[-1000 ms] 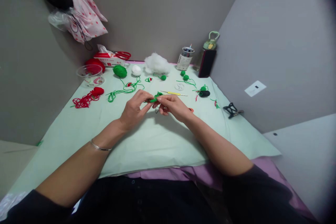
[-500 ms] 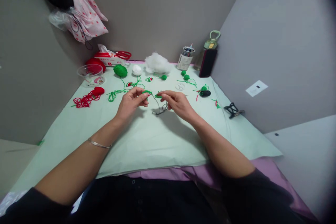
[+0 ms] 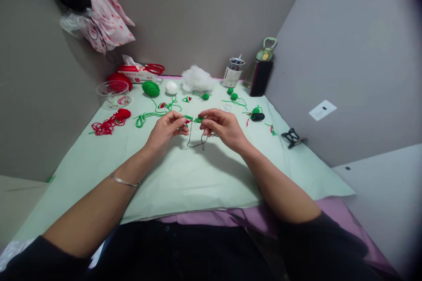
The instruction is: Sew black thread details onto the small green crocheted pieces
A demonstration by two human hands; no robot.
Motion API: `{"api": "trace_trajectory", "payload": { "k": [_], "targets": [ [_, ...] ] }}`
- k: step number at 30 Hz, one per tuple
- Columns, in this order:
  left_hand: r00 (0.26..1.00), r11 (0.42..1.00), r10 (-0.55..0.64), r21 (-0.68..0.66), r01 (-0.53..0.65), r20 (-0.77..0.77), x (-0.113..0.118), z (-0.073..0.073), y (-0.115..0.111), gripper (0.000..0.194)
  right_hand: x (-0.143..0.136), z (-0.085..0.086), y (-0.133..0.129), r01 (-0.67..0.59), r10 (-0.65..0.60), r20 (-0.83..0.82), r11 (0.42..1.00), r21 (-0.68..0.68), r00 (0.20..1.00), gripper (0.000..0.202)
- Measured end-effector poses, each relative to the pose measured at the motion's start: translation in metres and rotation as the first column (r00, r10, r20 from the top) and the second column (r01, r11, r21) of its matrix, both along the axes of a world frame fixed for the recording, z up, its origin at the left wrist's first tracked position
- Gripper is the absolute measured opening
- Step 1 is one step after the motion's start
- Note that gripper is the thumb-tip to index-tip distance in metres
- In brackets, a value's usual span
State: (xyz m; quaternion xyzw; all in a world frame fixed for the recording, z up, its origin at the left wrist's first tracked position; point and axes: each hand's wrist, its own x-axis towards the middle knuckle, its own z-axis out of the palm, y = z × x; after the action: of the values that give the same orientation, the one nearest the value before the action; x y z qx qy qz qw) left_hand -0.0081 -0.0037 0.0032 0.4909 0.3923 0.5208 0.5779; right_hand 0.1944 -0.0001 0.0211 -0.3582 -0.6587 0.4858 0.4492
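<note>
Green-and-red piece: this small knitted-looking piece (image 3: 188,117) is in the air above the desk (image 3: 198,184), at the tips of the left hand (image 3: 163,131); its visible edge runs roughly crosswise, toward the right hand (image 3: 227,129).
Left fingers: they are pinching this piece, and this hand is the nearer.
Right fingers: they are pinching a green piece (image 3: 199,120), just beside the first, with a narrow gap; I cannot tell if the two are joined.
Dark thread: it (image 3: 196,145) hangs in a loop below and between the hands.
Clear tub: it (image 3: 102,93) stands at the far left, with something pink and white inside, not clear what.
Pen holder: it (image 3: 231,77) stands upright at the back, with pens (image 3: 239,58) in it.
Tissue box: a tissue (image 3: 128,60) comes out of it (image 3: 132,74); red scissors (image 3: 154,69) lie on top.
</note>
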Motion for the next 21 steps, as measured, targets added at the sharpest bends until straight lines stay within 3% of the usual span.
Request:
{"api": "trace_trajectory", "payload": {
  "k": [6,14,21],
  "targets": [
    [0.999,0.999,-0.034,0.004,0.034,-0.024,0.0033,-0.0004,-0.002,0.029,-0.002,-0.0086,0.0001,0.108,-0.12,0.099,0.987,0.12,0.988,0.015],
    [0.999,0.999,-0.037,0.012,0.038,-0.029,0.0035,-0.0034,-0.0017,0.028,0.0003,-0.0085,-0.0023,0.121,-0.23,0.304,0.933,0.339,0.925,0.011],
    [0.998,0.998,-0.05,0.038,0.052,-0.044,0.0036,-0.0052,-0.0025,0.026,-0.0015,-0.0064,-0.004,0.11,-0.286,0.382,0.9,0.422,0.879,0.009]
  ]
}}
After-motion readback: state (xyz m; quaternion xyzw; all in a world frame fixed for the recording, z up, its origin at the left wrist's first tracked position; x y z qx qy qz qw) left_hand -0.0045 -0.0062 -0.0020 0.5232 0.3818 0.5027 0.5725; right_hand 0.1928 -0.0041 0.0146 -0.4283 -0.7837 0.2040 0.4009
